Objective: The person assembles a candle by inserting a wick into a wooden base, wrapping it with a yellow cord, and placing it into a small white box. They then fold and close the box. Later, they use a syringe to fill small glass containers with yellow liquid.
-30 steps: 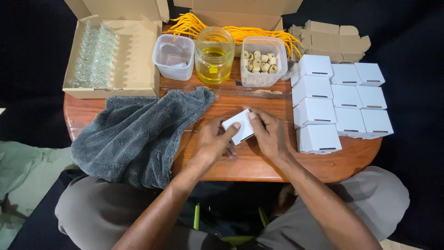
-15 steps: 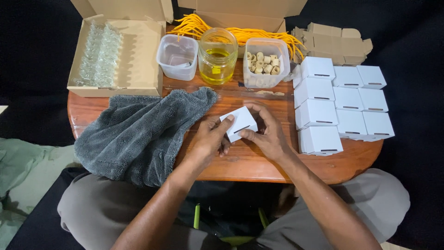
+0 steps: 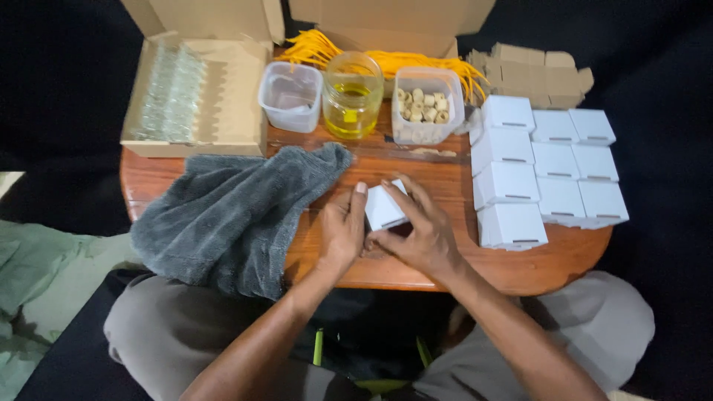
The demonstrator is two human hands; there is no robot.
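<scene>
1. Both my hands are on one small white box (image 3: 385,206), which sits low over the round wooden surface (image 3: 445,174), right in front of me. My left hand (image 3: 340,236) is closed on its left side, thumb up along the near edge. My right hand (image 3: 422,232) is clamped on the right and underside, fingers spread over the top corner.

2. I hold it from both sides, I think, so the thin card keeps its shape while I press on it. It is tilted, one corner toward the jars.

3. To my right stand the finished white boxes (image 3: 546,171), packed touching in rows, close enough to reach without leaning.

4. To my left a grey towel (image 3: 230,212) lies bunched, its edge hanging over the near rim.

5. Along the far edge: an open carton of clear glass vials (image 3: 169,90), an empty plastic tub (image 3: 290,96), a glass jar of yellow liquid (image 3: 352,93), a tub of small pale cork-like pieces (image 3: 425,104), and yellow strands (image 3: 319,50) behind them. Flat brown cartons (image 3: 535,70) sit at the far right.

6. Compared with half a second ago, the box has turned in my grip and now shows a broader white face; my left thumb has come up along its edge. A second ago my hands lay flatter over it. Everything else has stayed put.
</scene>
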